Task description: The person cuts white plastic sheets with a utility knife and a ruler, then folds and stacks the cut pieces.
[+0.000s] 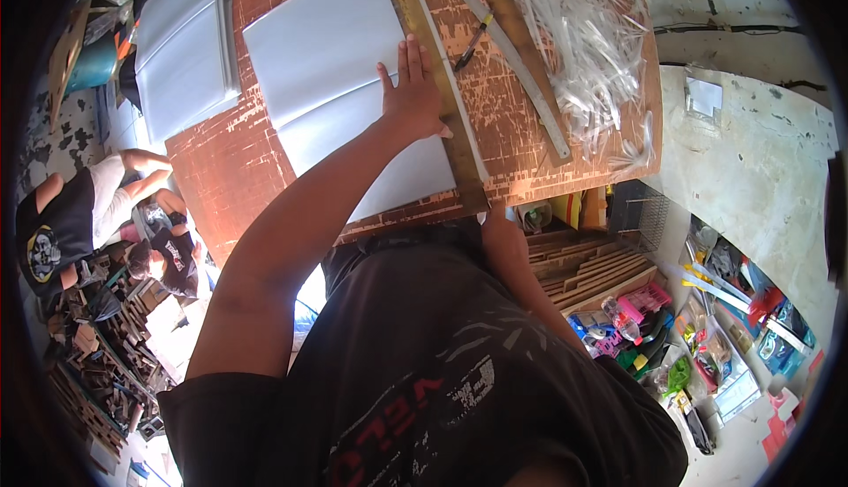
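White, plastic-looking rectangular sheets [322, 41] looked light, slippery; right edge suited flat pressing; left hand [412, 98] spread there, couldn't tell right hand's [503, 233] grip.

white sheet [327, 67]: smooth, softly glossy; film or paper not certain.
sheet stack [184, 50]: smooth, shiny, plastic-looking.
tabletop [221, 169]: brown-faced wood, matt, rough with pale scoring.
broad straightedge [452, 103]: dull, worn; wood or metal unclear.
narrow ruler [507, 48]: grey metal, smooth, low sheen.
strip heap [594, 59]: clear plastic, glossy.
pen-shaped tool [473, 44]: smooth plastic.
t-shirt [415, 310]: dark cloth, matt, printed.
slats [594, 271]: bare wood, matt.
wall panel [751, 151]: painted-looking, scuffed.
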### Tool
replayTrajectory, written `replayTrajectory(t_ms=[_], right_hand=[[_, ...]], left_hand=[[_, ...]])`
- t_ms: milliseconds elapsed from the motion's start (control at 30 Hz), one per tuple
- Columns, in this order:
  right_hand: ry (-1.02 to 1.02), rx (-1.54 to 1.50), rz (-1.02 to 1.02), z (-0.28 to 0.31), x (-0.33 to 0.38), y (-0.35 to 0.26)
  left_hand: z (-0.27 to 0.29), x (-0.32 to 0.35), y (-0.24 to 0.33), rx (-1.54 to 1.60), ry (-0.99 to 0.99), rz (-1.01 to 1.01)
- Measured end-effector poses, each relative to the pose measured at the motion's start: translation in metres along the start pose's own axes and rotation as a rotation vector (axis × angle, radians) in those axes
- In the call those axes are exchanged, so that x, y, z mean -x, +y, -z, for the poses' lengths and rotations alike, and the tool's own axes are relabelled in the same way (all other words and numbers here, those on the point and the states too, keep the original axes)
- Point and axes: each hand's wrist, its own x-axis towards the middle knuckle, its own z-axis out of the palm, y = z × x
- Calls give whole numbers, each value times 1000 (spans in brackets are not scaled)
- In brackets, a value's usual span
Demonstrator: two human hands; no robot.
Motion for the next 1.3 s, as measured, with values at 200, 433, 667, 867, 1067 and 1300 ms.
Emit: replayTrajectory(t_ms=[200, 433, 667, 867, 1067, 1300], right_hand=[[92, -138, 131, 37, 6, -18], [393, -112, 288, 64, -84, -85], [305, -93, 266, 84, -119, -131], [223, -74, 281, 89, -120, -138], [160, -64, 203, 90, -124, -144], [185, -86, 305, 77, -111, -119]], left_hand=[[0, 2, -1, 9, -5, 7], [0, 2, -1, 11, 0, 24], [-2, 0, 0, 29, 4, 30], [-6, -1, -1, 36, 37, 29], [-5, -2, 0, 22, 22, 39], [-9, -5, -3, 12, 24, 25]])
